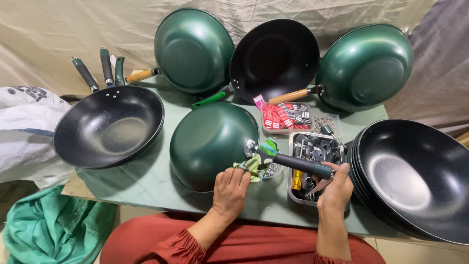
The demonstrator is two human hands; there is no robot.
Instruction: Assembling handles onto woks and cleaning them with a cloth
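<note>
The left hand (230, 188) is resting its curled fingers on a green patterned cloth (253, 164), pressing it against the rim of an upturned green wok (207, 142) that is lying mouth-down near the front edge of the bench (146, 181). The right hand (336, 188) is gripping the far end of that wok's dark handle (300, 165), fingers wrapped around it, just above a metal tray of tools and fittings (312, 151). A yellow-handled tool (296, 179) is lying in the tray beside the wrist. Behind the tray a small box of red and grey pieces (286, 117) is sitting. To the left a stack of dark pans (108, 126) is lying open side up, its handles pointing away. Along the back three woks are leaning against the cloth backdrop: a green one (193, 49), a black-lined one (273, 58) and another green one (366, 66). At the right a stack of large black pans (415, 176) is overhanging the bench edge
</note>
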